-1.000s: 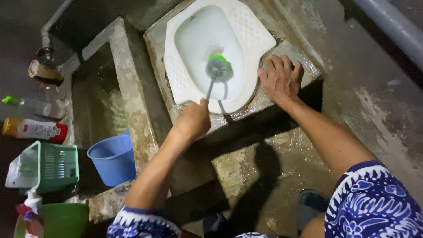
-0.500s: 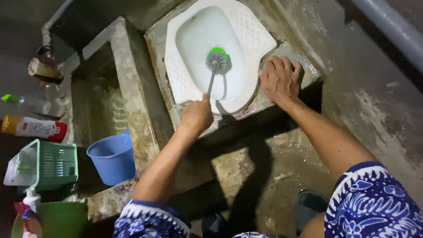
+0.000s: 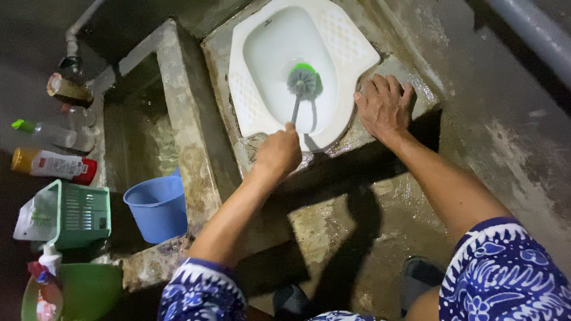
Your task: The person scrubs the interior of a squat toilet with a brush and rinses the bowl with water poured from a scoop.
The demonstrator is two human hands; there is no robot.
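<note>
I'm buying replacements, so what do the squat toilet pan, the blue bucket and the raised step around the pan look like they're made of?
Squat toilet pan: likely glazed ceramic, white, glossy, moulded foot grips. Blue bucket: probably plastic, smooth, evenly coloured, thin rim. Raised step: apparently bare concrete, rough, grey, stained and wet.

The white ceramic squat pan point(image 3: 333, 44) is open from above, save where the grey-bristled brush with a green cap point(image 3: 304, 80) stands in its bowl. The right hand point(image 3: 385, 107) lies flat on the wet concrete platform point(image 3: 217, 53), blocking the pan's right rim. Left of the platform, a raised concrete tank wall point(image 3: 184, 125) bars sideways passage, with a blue plastic bucket point(image 3: 157, 208) just beside it.
</note>
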